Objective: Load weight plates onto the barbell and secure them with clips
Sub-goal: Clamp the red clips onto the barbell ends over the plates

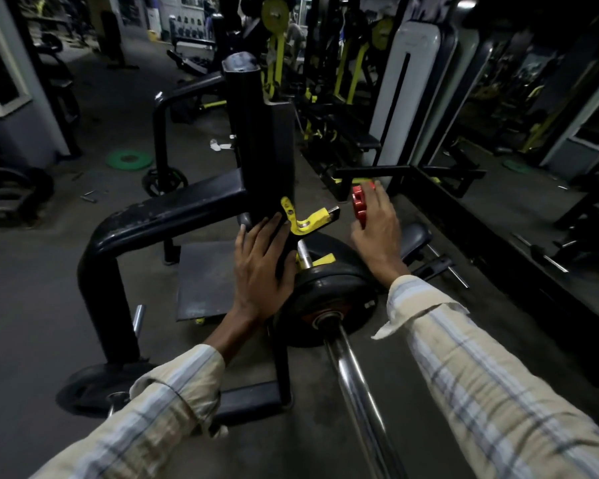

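A chrome barbell (355,382) runs from the lower middle up to a black weight plate (332,288) on its sleeve. The sleeve's bare end (304,254) pokes out beyond the plate, beside a yellow rack hook (306,221). My left hand (260,271) lies flat, fingers spread, against the left edge of the plate and the black rack upright (260,140). My right hand (376,229) is above and right of the plate, closed around a red barbell clip (360,202).
A black bench frame (173,216) curves to the left. Another black plate (94,385) lies on the floor at lower left, a green plate (128,160) further back. Machines with yellow parts (346,70) and a mirror wall (516,115) fill the right.
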